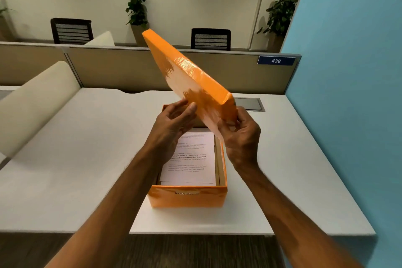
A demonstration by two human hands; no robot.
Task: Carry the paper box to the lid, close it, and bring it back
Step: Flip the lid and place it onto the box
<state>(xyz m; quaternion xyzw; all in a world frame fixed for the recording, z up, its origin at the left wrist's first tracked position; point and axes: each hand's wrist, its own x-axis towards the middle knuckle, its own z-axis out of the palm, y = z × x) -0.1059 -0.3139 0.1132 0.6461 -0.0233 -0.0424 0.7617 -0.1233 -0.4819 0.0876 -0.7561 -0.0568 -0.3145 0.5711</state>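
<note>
Box (187,197) sits open on surface (65,180), papers (191,159) inside; left hand (174,124) and right hand (241,137) both grip tilted lid (187,76) above it.

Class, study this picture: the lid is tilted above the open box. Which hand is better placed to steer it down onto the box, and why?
Probably the right hand: it pinches the lid at its low near corner, just above the box rim. The left hand only steadies the lid's face.

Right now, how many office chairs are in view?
2: one black chair behind the partition at far left, another behind it near centre. Others may be hidden.
</note>
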